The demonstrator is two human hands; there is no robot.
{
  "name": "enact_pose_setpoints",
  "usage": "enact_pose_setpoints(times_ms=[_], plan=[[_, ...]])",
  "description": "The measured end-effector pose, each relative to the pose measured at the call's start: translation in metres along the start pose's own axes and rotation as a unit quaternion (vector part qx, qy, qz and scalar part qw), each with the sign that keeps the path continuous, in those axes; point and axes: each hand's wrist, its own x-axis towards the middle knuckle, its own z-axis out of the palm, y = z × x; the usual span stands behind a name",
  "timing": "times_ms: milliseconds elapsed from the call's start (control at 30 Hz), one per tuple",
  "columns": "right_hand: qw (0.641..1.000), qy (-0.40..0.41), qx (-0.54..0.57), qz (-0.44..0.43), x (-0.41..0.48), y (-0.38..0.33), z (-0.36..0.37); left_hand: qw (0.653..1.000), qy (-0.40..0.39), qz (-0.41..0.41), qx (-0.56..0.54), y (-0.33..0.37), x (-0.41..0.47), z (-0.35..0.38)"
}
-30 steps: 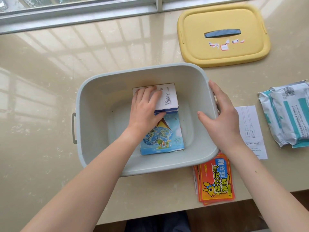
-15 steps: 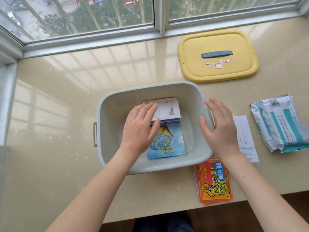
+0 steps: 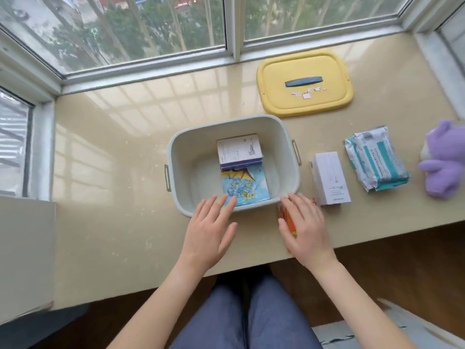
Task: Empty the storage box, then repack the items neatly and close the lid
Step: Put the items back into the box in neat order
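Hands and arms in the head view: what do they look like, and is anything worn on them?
Both arms are bare from hand to the frame edge: no sleeves, gloves, watch, rings or bracelets show. The left hand and right hand have short, unpainted nails as far as can be seen. Below them, blue-grey trousers cover the legs.

Yellow lid [image 3: 303, 96], pale grey-green box [image 3: 180, 157]

We can read no text: print on white box [image 3: 239, 149], carton [image 3: 329, 181] & wipes pack [image 3: 375, 161] too small.
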Motion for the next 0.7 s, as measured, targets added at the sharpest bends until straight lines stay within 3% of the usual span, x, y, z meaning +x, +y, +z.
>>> enact_pose_setpoints(times_ms=[133, 367, 700], plan=[[0.998, 0.004, -0.007, 0.054, -0.016, -0.020, -0.052, 0.999, 0.018, -0.010, -0.036, 0.018, -0.012, -0.047], [0.987, 0.100, -0.031, 0.125, -0.039, -0.036, -0.129, 0.993, 0.088, 0.035, -0.071, 0.047, -0.012, -0.109], [0.971, 0.136, -0.016, 0.195, -0.074, 0.024, -0.178, 0.989, 0.089, 0.063, -0.100, 0.100, 0.028, -0.108]])
